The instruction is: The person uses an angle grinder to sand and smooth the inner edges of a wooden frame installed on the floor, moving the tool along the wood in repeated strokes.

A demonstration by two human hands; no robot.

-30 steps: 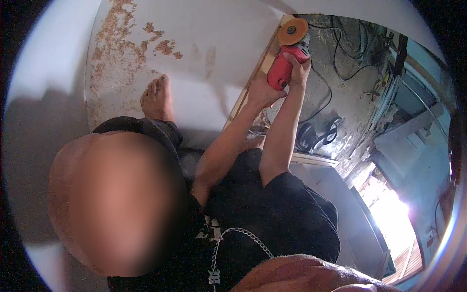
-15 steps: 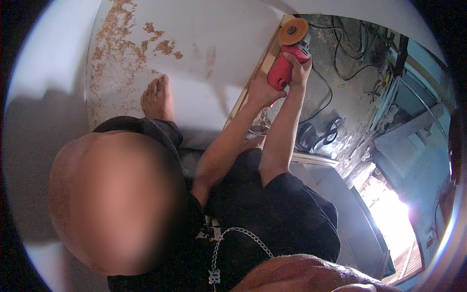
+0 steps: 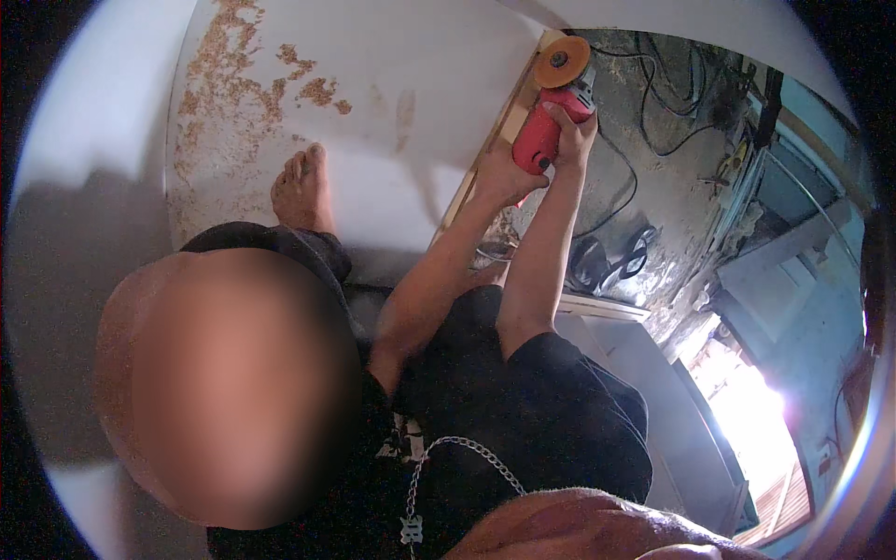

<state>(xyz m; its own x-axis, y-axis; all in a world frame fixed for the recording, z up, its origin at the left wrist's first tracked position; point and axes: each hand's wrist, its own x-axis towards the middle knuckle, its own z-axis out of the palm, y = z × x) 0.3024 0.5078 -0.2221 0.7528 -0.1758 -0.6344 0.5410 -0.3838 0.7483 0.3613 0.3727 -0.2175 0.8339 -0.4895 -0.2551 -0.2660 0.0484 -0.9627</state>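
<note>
A red angle grinder (image 3: 537, 140) with an orange disc (image 3: 562, 62) is held out in front of me by both hands. My left hand (image 3: 505, 175) is wrapped round the lower part of its red body. Higher up, my right hand (image 3: 573, 136) grips the body from the right side, close to the metal head. The disc lies at the far corner of a white panel's wooden edge (image 3: 466, 191). Whether it touches the wood or spins, I cannot tell.
Brown crumbs or flaky patches (image 3: 224, 89) mark the white panel (image 3: 373, 187), where a bare foot (image 3: 303, 187) rests. Black cables (image 3: 644, 121) and a dark strapped object (image 3: 607, 261) lie on the rough floor at right. A bright opening (image 3: 747, 411) shows beyond.
</note>
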